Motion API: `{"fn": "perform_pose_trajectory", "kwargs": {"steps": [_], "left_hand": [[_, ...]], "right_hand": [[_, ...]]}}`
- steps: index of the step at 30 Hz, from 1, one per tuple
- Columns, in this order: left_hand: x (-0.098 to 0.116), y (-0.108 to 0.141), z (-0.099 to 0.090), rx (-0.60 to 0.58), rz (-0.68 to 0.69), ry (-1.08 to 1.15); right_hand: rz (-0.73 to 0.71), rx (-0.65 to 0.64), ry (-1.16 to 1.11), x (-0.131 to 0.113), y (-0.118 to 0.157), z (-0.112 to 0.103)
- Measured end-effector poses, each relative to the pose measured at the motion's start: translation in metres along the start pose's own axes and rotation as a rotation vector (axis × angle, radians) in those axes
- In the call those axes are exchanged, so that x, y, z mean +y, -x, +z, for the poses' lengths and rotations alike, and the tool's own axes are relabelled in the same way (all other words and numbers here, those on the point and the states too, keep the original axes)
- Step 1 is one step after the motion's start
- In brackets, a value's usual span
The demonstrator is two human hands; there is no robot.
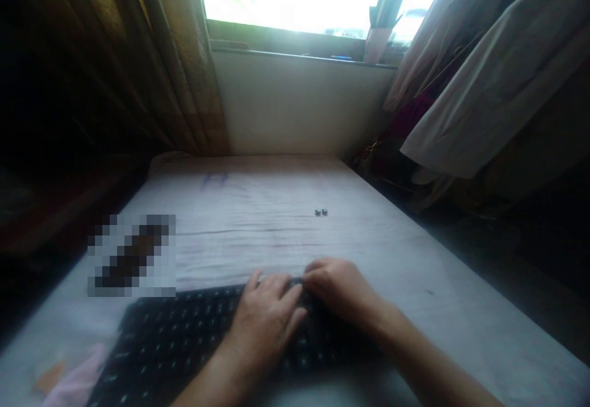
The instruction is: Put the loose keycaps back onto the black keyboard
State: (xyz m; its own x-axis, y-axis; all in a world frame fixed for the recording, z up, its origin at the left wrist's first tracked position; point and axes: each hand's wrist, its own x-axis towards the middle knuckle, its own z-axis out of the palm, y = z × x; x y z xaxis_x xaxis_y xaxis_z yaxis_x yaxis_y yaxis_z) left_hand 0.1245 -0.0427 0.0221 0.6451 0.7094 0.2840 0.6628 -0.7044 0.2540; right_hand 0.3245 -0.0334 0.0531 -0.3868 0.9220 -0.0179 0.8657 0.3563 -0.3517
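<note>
Keyboard [175, 333] on the near part of the white sheet [391, 259]. Left hand [262, 312] laid over it, fingers loosely spread. Right hand [338, 284] curled at its far edge, just beside the left; cannot tell whether grasping anything. Farther off, two small shiny pieces [324, 212], side by side. Pink cloth [80, 375] at near left.
</note>
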Motion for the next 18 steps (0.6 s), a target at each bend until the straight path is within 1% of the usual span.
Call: {"fn": "perform_pose_trajectory", "kwargs": {"steps": [4,7,11,18], "left_hand": [[-0.003,0.001,0.001,0.004,-0.008,0.033],[-0.005,0.001,0.001,0.013,-0.020,0.064],[-0.009,0.003,0.003,0.022,-0.018,0.078],[-0.015,0.007,0.010,0.069,-0.007,-0.026]], "right_hand": [[0.065,0.015,-0.198,0.012,-0.002,-0.002],[0.129,0.029,-0.265,0.021,-0.003,-0.005],[0.171,0.035,-0.309,0.025,-0.003,-0.006],[0.174,0.019,-0.307,0.023,-0.004,-0.011]]}}
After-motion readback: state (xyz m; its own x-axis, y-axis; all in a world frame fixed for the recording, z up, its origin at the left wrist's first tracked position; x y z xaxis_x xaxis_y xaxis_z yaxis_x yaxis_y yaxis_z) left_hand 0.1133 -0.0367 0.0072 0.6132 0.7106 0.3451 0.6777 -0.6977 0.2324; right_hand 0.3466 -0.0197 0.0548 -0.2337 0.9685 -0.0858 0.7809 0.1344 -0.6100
